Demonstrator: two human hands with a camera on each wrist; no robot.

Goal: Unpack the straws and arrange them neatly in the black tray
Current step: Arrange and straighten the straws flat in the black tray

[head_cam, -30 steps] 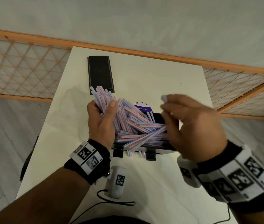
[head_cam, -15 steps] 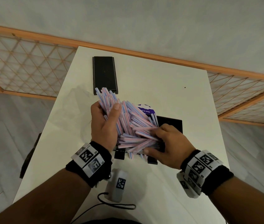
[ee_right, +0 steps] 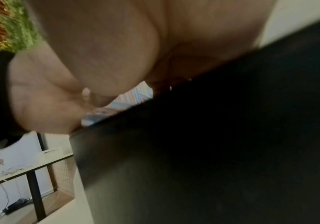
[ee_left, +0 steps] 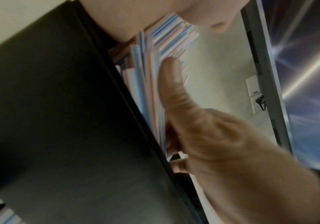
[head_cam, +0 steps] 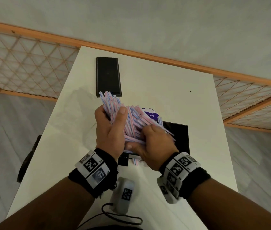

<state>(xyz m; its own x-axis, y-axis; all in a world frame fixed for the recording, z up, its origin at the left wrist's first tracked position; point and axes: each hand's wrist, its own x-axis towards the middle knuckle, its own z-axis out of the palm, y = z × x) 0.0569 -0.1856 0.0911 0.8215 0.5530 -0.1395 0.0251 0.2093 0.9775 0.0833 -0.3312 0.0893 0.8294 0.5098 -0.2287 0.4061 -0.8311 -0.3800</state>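
Observation:
A loose pile of pink, blue and white striped straws point(head_cam: 132, 121) lies over the black tray point(head_cam: 179, 138) in the middle of the white table point(head_cam: 173, 83). My left hand point(head_cam: 110, 130) grips a bundle of them, its thumb laid along the straws point(ee_left: 149, 78), and their far ends fan up to the left. My right hand point(head_cam: 153, 143) curls over the right side of the pile and gathers straws against the left hand. In the right wrist view a few straws point(ee_right: 134, 95) show under the palm above the tray's dark wall point(ee_right: 212, 136). Most of the tray is hidden.
A second, narrow black tray point(head_cam: 108, 77) lies at the far left of the table. A purple round label point(head_cam: 149, 112) peeks out behind the pile. A small white device point(head_cam: 123, 195) with a black cord lies near the front edge. Orange lattice fencing borders the table.
My right hand came down from above the pile and closed over the straws, then slid left toward the left hand. The left hand kept its bundle, barely moving.

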